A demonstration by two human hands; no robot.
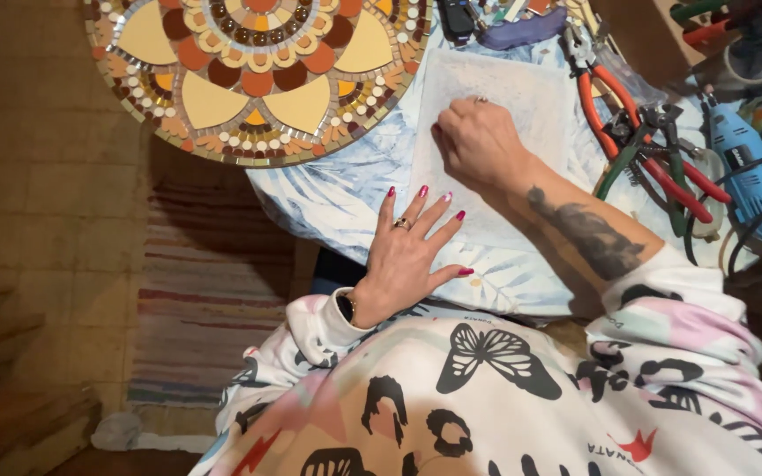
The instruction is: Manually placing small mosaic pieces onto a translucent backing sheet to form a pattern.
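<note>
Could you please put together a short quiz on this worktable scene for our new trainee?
1. True or false: the left hand lies flat with its fingers spread at the edge of the pale sheet.
2. Which of these lies to the right of the right hand? A) the round mosaic panel B) the red-handled pliers C) the striped rug
3. Fill in: the blue power tool lies at the table's ____ side.

Key
1. True.
2. B; the mosaic is to the upper left, the rug on the floor to the left.
3. Right.
</note>
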